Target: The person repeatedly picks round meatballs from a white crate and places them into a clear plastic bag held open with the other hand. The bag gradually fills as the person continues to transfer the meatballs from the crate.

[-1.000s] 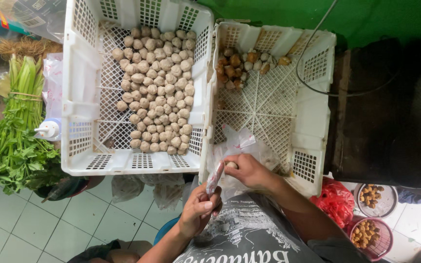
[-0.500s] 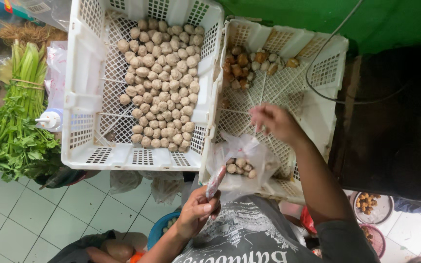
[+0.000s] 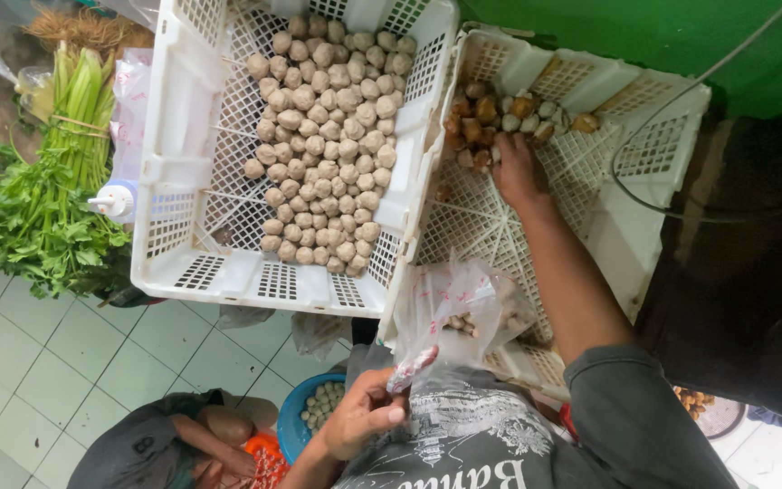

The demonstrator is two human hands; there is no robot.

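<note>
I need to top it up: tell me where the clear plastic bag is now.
In the head view, the clear plastic bag hangs low centre, held by the left hand against the near edge of the right crate.

White, all white, on both lattice-sided crates: the left crate (image 3: 228,272) carries a heap of pale beige-grey balls (image 3: 328,136), the right crate (image 3: 626,208) a smaller cluster of brown and golden balls (image 3: 500,118) mixed with a few pale ones. The clear plastic bag (image 3: 459,308) shows red print. Bright green celery stalks (image 3: 47,181) lie at the far left. A blue bowl (image 3: 305,412) sits below, the shirt (image 3: 481,444) is grey with white lettering, the floor tiles (image 3: 92,371) are whitish-green, and the wall (image 3: 644,36) is deep green.
</note>
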